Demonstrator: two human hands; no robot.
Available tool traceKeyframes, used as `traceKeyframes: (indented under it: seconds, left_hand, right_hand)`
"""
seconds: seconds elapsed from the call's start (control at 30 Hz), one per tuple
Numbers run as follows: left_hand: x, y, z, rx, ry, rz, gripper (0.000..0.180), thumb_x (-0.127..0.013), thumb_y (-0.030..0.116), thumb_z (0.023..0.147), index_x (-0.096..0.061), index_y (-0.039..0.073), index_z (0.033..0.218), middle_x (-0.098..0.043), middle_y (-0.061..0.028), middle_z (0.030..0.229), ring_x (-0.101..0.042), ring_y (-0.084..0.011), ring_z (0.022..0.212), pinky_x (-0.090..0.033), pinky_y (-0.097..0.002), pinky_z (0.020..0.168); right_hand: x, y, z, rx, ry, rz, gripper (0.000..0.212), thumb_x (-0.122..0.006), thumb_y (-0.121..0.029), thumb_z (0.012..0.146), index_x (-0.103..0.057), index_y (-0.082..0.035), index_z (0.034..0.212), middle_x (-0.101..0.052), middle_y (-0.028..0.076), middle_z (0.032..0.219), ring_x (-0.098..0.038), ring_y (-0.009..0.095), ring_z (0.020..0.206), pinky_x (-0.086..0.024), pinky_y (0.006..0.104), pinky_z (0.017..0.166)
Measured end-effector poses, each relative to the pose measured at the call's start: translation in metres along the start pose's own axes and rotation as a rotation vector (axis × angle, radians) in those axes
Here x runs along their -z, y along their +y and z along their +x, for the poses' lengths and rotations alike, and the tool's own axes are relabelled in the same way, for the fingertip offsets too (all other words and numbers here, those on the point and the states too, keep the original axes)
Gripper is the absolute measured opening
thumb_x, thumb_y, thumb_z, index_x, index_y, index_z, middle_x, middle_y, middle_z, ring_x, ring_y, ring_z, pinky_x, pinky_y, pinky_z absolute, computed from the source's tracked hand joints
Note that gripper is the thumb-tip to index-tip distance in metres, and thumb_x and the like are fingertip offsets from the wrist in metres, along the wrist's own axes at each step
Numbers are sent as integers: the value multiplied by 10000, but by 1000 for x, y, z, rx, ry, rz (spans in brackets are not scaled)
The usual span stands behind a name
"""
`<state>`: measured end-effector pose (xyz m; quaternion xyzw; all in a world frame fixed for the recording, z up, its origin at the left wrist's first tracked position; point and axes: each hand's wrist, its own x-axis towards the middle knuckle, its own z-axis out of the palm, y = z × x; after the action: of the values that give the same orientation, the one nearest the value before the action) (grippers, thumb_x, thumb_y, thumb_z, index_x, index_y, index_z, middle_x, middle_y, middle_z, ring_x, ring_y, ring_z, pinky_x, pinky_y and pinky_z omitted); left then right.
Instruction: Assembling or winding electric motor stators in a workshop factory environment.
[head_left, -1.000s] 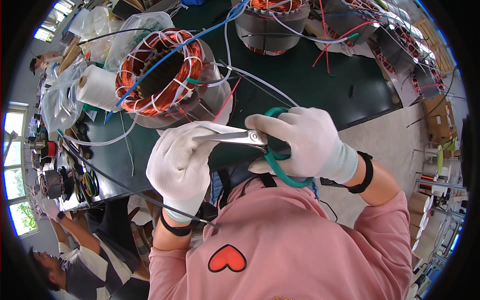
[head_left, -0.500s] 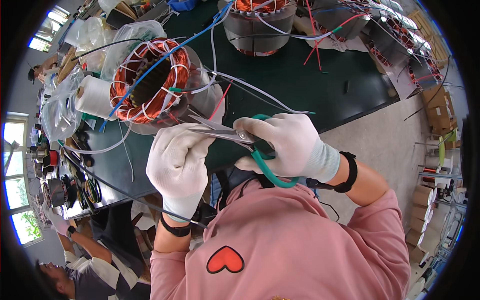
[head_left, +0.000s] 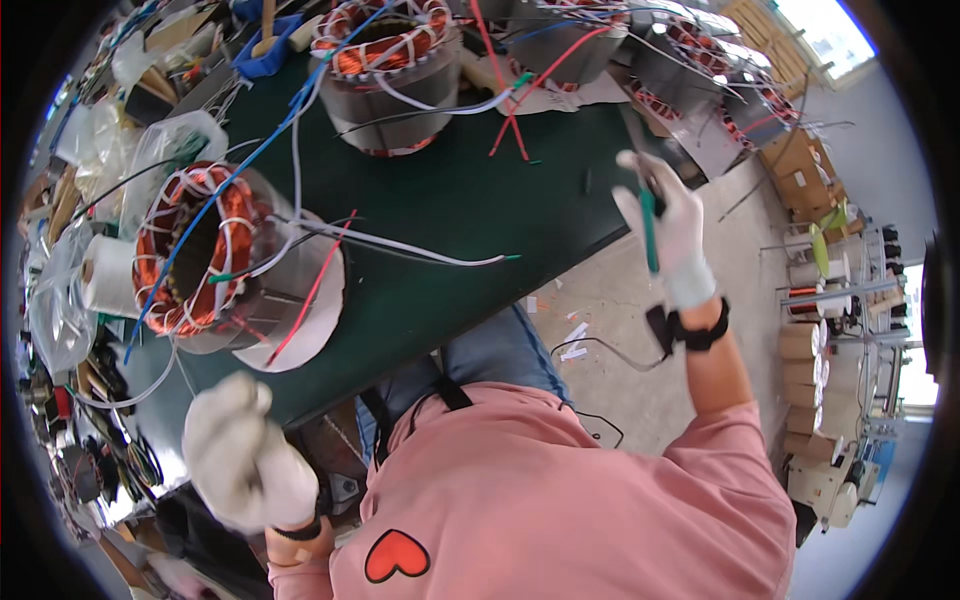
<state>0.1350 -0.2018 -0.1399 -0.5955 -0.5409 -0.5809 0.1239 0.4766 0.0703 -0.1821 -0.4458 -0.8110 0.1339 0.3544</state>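
Both hands wear white gloves. My right hand (head_left: 676,225) is at the right end of the bench, closed round scissors (head_left: 650,232) with green handles; their blades point away from me and are blurred. My left hand (head_left: 238,455) is over the near left bench edge, fingers curled and smeared by motion, so anything inside is hidden. Just beyond it, a motor stator (head_left: 242,225) with laced copper windings lies on its side on a white round piece (head_left: 318,345). White-sleeved leads (head_left: 420,250), a red lead (head_left: 318,290) and a blue wire (head_left: 212,212) trail from it.
Another wound stator (head_left: 395,112) stands farther back on the dark green bench (head_left: 440,190), with several more along the back right. A white thread spool (head_left: 108,278), plastic bags (head_left: 60,305) and a blue bin (head_left: 268,58) crowd the left. White scraps (head_left: 574,340) litter the floor.
My hands have parted: the right carried the scissors right and away from me, the left drew down and left. The view has shifted, so the stators sit farther left.
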Motion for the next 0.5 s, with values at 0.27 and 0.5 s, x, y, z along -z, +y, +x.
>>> traceKeyframes:
  seconds: [0.27, 0.5]
  left_hand:
    - [-119, 26, -6, -219, -733, -93, 280, -764, 109, 777, -702, 75, 1048, -703, -95, 1094, -672, -274, 929, -527, -390, 788]
    - [-256, -29, 8, 63, -720, 133, 347, -669, 191, 910, -623, 51, 1225, -661, -135, 1088, -640, -321, 1030, -521, -431, 902]
  right_hand:
    - [14, 68, 73, 62, -80, -405, 371, -714, -449, 845, -730, -139, 1047, -738, 141, 939, -711, 332, 882, -550, 434, 825]
    - [-47, 27, 26, -221, -263, -345, 426, -667, -426, 927, -575, -19, 1018, -674, 202, 1007, -686, 403, 891, -544, 479, 778]
